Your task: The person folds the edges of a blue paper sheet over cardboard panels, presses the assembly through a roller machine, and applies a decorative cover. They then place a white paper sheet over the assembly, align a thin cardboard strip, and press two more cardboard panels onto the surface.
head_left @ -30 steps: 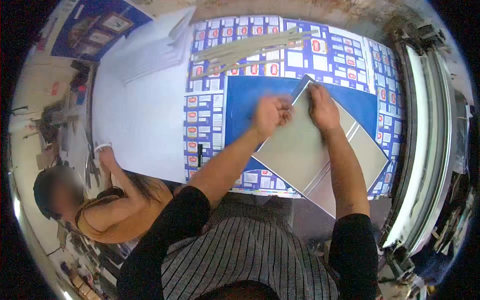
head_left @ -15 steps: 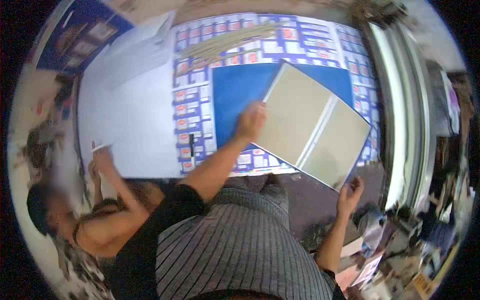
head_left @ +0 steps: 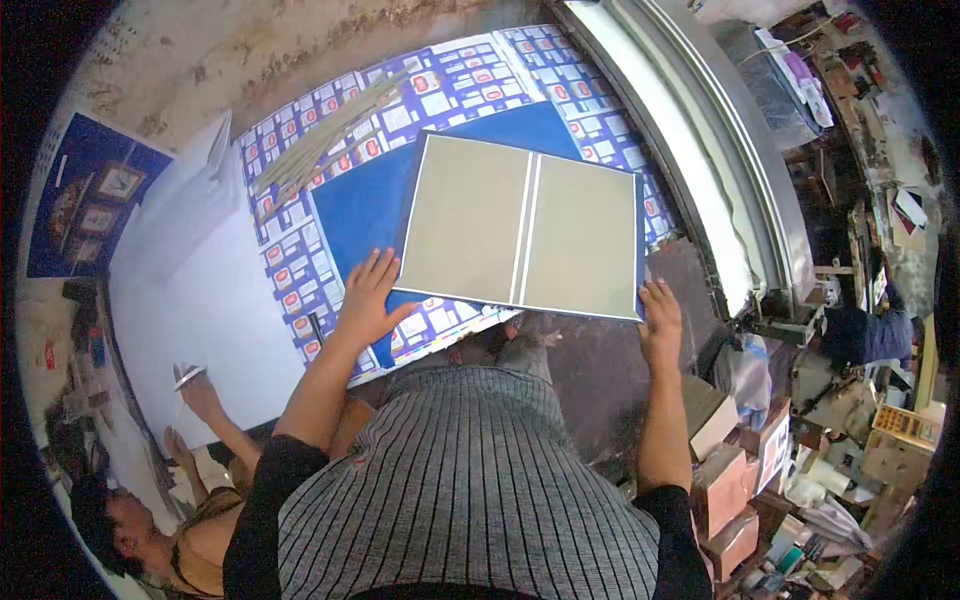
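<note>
An opened-out hardcover book cover [head_left: 468, 215] lies inner side up, showing two grey-brown boards with white lines between them and a blue border. It rests partly on a larger blue sheet [head_left: 358, 205], and its right end reaches past the table edge. My left hand [head_left: 368, 305] is at its lower left edge, fingers and thumb spread over the blue sheet. My right hand [head_left: 660, 320] has its fingers closed at the cover's lower right corner; the underside of that grip is hidden.
Printed purple sheets [head_left: 440, 80] cover the table, with thin tan strips [head_left: 325, 140] and a black pen [head_left: 316, 326] on them. White paper [head_left: 205, 310] lies left, near a co-worker's hand [head_left: 203, 395]. A long metal-framed machine [head_left: 700, 140] stands right; boxes [head_left: 720, 490] are stacked below.
The book cover has turned from a steep slant to nearly level. My left hand has come down to its lower left edge; my right hand has closed at its corner. The view has swung right.
</note>
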Tool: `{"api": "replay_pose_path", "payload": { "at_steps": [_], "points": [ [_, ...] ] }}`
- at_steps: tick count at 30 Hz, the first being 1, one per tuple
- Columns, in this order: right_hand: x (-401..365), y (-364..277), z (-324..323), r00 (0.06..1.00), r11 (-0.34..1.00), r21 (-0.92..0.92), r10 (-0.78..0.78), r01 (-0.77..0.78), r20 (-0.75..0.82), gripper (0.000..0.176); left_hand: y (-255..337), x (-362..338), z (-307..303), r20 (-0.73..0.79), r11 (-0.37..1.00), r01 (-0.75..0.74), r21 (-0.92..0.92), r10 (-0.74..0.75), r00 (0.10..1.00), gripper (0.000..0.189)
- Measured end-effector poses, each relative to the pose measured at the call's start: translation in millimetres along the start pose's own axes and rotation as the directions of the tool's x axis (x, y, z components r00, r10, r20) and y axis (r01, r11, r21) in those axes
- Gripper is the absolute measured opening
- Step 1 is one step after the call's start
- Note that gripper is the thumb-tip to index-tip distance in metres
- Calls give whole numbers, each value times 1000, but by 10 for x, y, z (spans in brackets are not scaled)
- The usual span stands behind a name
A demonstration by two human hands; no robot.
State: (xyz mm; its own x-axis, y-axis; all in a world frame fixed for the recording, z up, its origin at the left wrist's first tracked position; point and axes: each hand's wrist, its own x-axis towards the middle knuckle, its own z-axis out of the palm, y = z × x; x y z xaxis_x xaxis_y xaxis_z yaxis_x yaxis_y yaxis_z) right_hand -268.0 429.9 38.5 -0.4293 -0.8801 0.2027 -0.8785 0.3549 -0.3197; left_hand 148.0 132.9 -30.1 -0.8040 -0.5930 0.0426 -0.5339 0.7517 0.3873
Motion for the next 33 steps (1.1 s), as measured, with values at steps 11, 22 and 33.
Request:
{"api": "replay_pose_path", "payload": {
  "at_steps": [11,22,33],
  "points": [
    [1590,-101,-1172,957,917,272,-272,291,-105,21,88,507,-875,-442,997,-35,69,62,895,34],
    [2909,-514,-685,987,226,968,-138,106,-76,51,256,711,-1739,-499,515,-29,-857,-814,297,25],
    [3392,-873,837,830,288,825,-144,-486,539,36,-872,433,-222,-470,439,829,-346,-846,252,51]
  ]
}}
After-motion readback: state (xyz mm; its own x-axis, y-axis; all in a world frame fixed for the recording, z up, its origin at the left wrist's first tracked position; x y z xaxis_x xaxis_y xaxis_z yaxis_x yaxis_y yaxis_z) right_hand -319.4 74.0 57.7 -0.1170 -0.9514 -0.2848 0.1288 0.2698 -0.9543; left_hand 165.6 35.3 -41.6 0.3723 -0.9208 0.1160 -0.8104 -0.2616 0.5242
